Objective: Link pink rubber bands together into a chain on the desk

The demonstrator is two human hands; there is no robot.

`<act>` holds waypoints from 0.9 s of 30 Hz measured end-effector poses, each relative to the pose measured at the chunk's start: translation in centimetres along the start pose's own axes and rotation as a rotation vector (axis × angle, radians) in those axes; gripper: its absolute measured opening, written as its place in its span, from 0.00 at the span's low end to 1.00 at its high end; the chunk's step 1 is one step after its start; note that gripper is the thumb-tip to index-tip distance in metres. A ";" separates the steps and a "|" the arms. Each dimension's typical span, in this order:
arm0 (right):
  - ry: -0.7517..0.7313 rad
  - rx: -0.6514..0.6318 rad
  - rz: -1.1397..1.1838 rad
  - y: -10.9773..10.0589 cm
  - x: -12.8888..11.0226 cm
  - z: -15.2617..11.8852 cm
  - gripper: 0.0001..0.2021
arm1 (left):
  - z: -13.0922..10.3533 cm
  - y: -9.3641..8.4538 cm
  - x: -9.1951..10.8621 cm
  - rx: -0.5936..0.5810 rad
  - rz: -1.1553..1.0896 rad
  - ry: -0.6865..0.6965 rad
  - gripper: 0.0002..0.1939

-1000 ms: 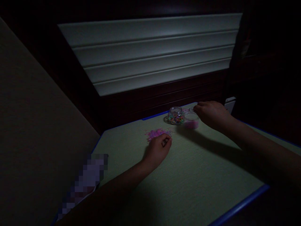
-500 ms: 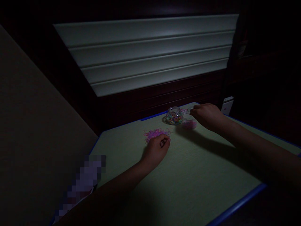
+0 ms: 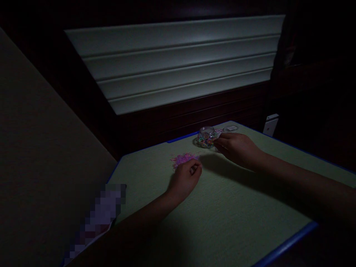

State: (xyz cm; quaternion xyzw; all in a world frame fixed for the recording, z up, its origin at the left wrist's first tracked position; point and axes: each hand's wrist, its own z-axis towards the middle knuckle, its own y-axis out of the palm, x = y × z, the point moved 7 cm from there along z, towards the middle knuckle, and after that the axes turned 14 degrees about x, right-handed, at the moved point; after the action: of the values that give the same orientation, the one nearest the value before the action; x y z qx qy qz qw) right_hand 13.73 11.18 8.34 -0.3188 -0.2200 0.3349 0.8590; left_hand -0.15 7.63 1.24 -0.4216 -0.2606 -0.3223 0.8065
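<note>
Right hand – shifted leftward, fingertips now beside the open jar, presumably mid-transfer; left hand curled by pink-purple strands; both grips indeterminable.

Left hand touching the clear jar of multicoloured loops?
Apart. The head view shows a strip of green tabletop between the left hand and the jar.
</note>
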 end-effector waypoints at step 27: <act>0.054 -0.133 0.415 5.4 -3.6 -1.7 0.12 | -0.2 0.0 -0.4 0.009 0.036 -0.011 0.08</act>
State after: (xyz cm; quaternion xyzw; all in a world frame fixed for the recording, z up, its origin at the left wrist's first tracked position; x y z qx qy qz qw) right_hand 9.91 10.99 2.84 -0.4222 -0.1482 0.4806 0.7542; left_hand -0.43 7.61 0.88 -0.4246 -0.2587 -0.3041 0.8126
